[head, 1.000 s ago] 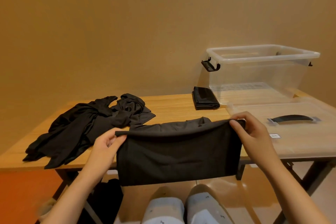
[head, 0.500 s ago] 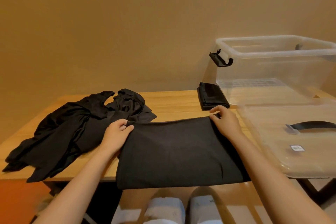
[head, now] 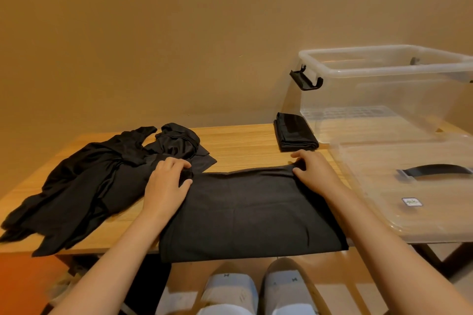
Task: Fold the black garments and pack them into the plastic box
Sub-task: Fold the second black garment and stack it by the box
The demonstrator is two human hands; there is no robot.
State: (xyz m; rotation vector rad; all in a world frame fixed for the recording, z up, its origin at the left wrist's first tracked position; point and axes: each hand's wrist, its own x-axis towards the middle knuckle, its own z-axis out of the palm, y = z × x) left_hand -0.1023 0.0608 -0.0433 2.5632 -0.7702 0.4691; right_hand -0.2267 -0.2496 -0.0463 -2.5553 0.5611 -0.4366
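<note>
A half-folded black garment (head: 250,215) lies flat at the lower centre of the frame on the wooden surface (head: 243,143), its near edge hanging just over the front rim. The person's left hand (head: 166,186) is at the cloth's far left corner, fingers curled over bunched fabric and thumb pressed on top, a narrow grip holding the corner. The right hand (head: 316,174) holds the far right corner the same way, fingers curled over the rolled far edge. The garment stretches between the two grips and runs back toward the bottom of the frame between the forearms.

At centre left, a loose pile of unfolded black garments (head: 97,176) sprawls across the surface, touching the left hand's side. A small folded black garment (head: 295,132) sits at centre right, just beside the clear plastic box (head: 384,89), which stands open at the right. The box's lid (head: 409,194), with a black handle, lies flat in front of it at lower right.

One second earlier the same cloth hung in the air between both hands, in front of the surface's edge. Half a second ago it was already laid down, with the hands at the far corners as now.
</note>
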